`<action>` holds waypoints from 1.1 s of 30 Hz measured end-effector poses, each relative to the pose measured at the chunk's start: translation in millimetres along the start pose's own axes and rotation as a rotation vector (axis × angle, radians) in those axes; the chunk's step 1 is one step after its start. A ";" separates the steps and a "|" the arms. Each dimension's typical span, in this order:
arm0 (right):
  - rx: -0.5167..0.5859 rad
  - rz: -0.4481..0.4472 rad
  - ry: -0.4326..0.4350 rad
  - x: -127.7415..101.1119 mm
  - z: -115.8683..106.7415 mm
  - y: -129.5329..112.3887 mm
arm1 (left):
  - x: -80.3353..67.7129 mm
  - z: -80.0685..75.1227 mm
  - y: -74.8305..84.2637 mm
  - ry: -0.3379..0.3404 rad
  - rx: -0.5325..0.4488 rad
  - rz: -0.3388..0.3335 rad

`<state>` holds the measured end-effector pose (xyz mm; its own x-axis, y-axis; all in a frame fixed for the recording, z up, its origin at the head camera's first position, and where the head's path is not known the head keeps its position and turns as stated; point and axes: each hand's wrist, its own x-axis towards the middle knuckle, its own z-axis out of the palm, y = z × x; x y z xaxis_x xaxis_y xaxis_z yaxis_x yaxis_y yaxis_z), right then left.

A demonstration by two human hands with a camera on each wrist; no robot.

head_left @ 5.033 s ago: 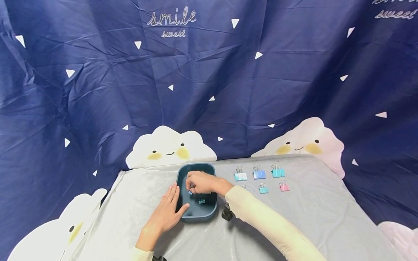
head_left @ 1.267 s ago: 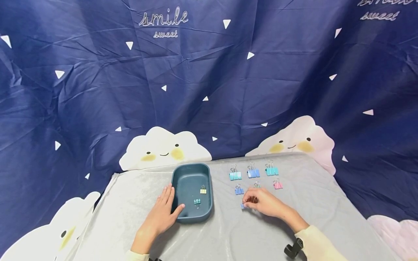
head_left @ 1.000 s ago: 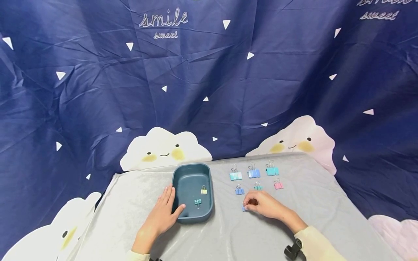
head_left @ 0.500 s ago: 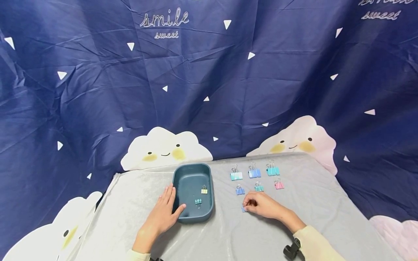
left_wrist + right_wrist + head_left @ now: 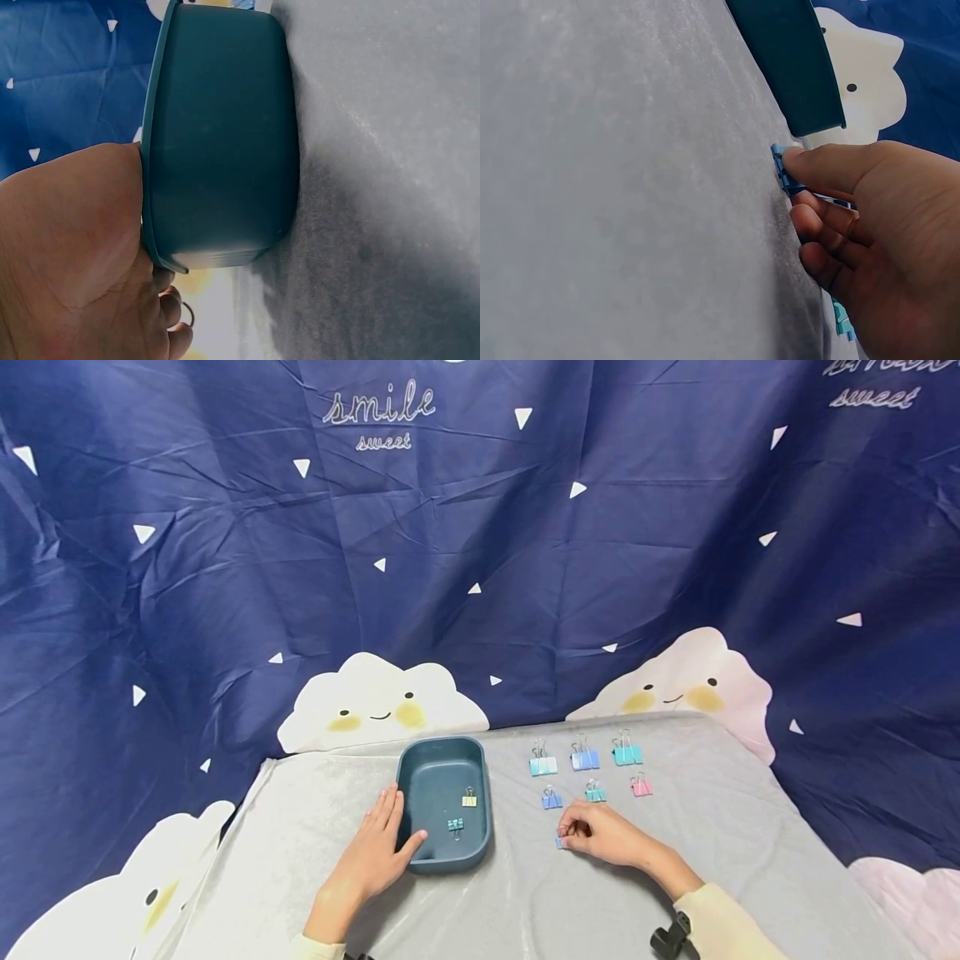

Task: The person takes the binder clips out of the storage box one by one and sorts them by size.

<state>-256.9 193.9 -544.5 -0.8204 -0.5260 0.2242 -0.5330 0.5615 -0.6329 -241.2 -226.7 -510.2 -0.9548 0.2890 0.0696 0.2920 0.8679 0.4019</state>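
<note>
A dark teal tray [image 5: 422, 860] [image 5: 217, 150] [image 5: 795, 67] sits on the grey cloth with a yellow clip [image 5: 468, 799] and a teal clip [image 5: 454, 826] inside. My left hand [image 5: 375, 852] [image 5: 75, 255] rests flat against the tray's left side, thumb on its near rim. My right hand [image 5: 596, 833] [image 5: 855, 217] pinches a small blue binder clip [image 5: 560, 842] [image 5: 782, 166] and holds it down on the cloth, right of the tray.
Beyond my right hand, binder clips lie in two rows on the cloth: a teal one [image 5: 542, 765], a blue one [image 5: 585, 759], a turquoise one [image 5: 627, 754], then smaller blue [image 5: 551, 800], teal [image 5: 595, 793] and pink [image 5: 641, 787] ones. A dark blue curtain hangs behind the table.
Five seconds ago my right hand was inside the tray; it has moved right and brought the small blue clip down onto the cloth. The left hand has stayed put.
</note>
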 end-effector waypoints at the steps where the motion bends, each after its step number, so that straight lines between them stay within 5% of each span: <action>1: 0.007 0.001 0.001 -0.3 0.2 0.2 | 0.0 -0.1 -0.2 0.000 0.003 0.000; 17: 0.020 0.026 0.013 6.3 -12.2 -4.5 | 0.7 0.1 -0.1 0.005 0.002 -0.001; 33: -0.089 -0.066 0.041 48.1 -34.4 -35.9 | -0.2 6.5 -5.3 0.067 -0.032 0.050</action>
<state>-284.4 170.4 -485.6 -0.7899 -0.5379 0.2946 -0.6008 0.5823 -0.5477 -242.2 -228.7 -518.3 -0.9408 0.3035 0.1509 0.3389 0.8391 0.4255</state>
